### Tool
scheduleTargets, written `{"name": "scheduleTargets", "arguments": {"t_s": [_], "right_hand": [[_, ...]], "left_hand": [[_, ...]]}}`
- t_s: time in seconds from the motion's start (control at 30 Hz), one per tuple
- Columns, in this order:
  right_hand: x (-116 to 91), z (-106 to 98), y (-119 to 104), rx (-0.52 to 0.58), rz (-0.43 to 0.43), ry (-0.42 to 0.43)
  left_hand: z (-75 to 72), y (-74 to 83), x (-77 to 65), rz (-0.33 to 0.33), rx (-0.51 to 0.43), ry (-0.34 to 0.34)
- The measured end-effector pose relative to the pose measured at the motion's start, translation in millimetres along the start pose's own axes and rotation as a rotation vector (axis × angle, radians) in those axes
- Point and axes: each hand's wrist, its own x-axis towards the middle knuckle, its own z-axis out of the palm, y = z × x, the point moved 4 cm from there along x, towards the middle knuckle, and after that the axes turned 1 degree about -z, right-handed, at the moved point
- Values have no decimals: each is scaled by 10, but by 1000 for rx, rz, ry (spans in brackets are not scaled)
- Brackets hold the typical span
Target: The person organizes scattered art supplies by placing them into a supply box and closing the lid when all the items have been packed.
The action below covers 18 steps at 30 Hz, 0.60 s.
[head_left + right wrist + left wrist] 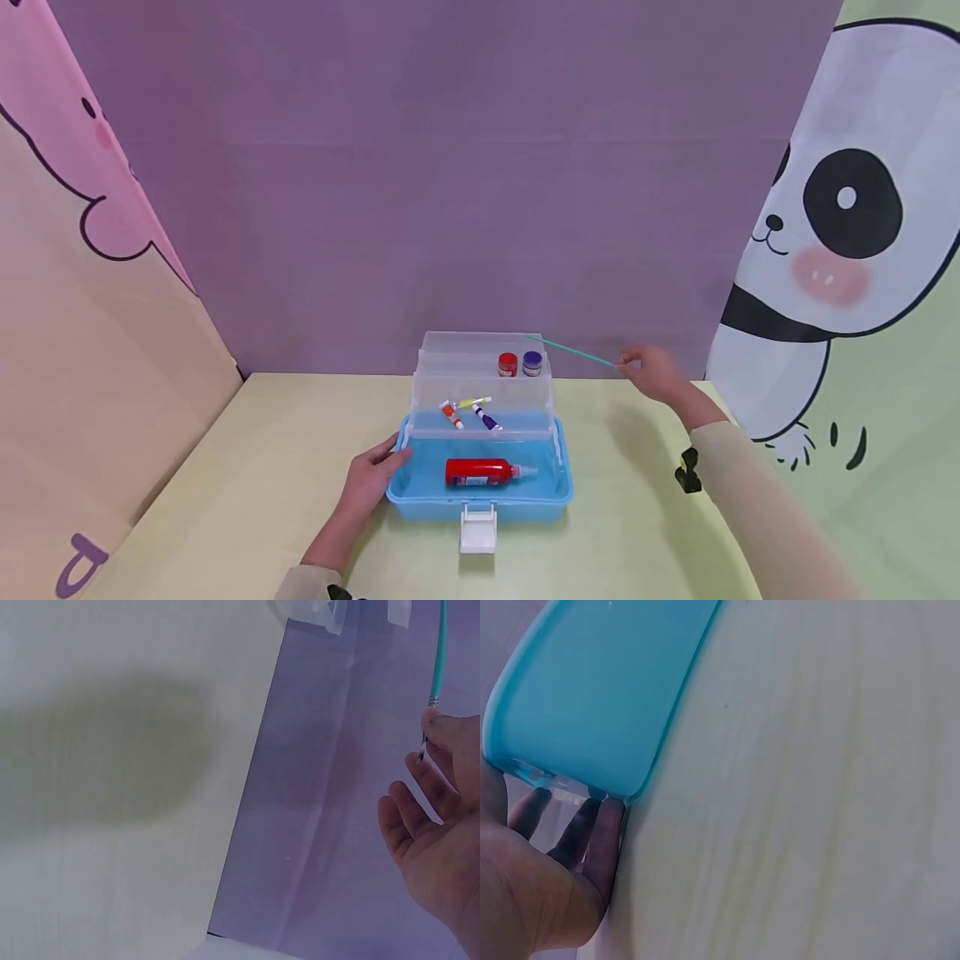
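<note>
My right hand (656, 373) pinches a teal paintbrush (573, 350) between thumb and fingertips, close to the metal ferrule in the right wrist view. The handle (439, 656) points toward the raised translucent trays (450, 362) of a blue art box (480, 503). At the box's left end, my left hand (367, 479) grips the wall, thumb over the rim and fingers outside. Inside the box lies a red glue-like squeeze bottle (476, 472). A red-lidded jar (507, 364) and a purple-lidded jar (532, 363) are on the upper tray.
Orange (452, 415), yellow (472, 402) and purple (487, 417) paint tubes lie on the lower tray. A white latch (478, 532) hangs at the box front. The pale table (262, 467) meets a purple backdrop (480, 183); cartoon panels flank both sides.
</note>
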Motion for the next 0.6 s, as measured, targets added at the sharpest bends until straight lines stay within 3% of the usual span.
{"name": "scheduleTargets", "arguments": {"t_s": [0.33, 0.6], "right_hand": [[269, 29, -295, -6, -35, -71], [505, 185, -620, -13, -69, -99]], "left_hand": [[14, -10, -8, -9, -31, 1], [19, -22, -19, -14, -35, 19]]}}
